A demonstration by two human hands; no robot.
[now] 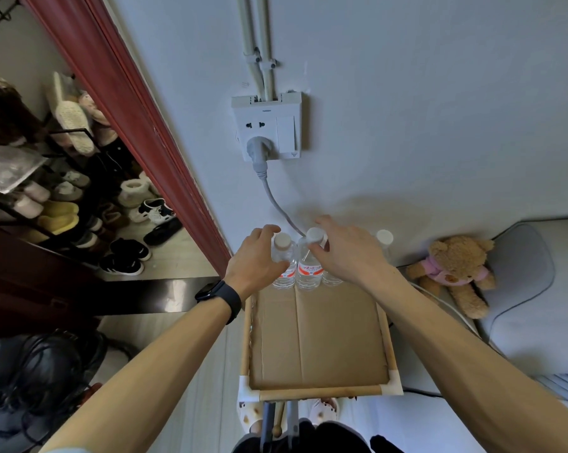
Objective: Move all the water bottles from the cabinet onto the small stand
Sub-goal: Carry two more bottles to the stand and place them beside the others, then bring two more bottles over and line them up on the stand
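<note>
At the far edge of the stand [318, 392], against the wall [407, 109], a row of clear water bottles stands upright on the cardboard [315, 335] that lines the stand's top. The left hand [255, 263] grasps the first bottle [287, 277] at the row's left end, thumb across the front below the shoulder and fingers curled round the back, with the white cap showing above the hand. The right hand [344, 250] reaches over the second bottle [308, 273], just beside the first, and pinches it at the neck, thumb under the cap and fingers curled over the top. Both bottles carry a red and white label, and their bases sit on the cardboard. A third bottle [331, 280] stands touching the second, mostly hidden beneath the right hand. A fourth bottle [384, 237] shows only its white cap and a little clear plastic past the right wrist, and its base is hidden. A dark watch [222, 297] sits on the left wrist.

On the wall above, a grey plug [259, 148] sits in a white socket [268, 125], and its cable [276, 201] drops behind the bottles. Right of the stand a teddy bear [456, 269] in a pink top leans on a grey cushion [521, 273]. Left of a red door frame [129, 125], a rack [63, 191] holds shoes and slippers.
</note>
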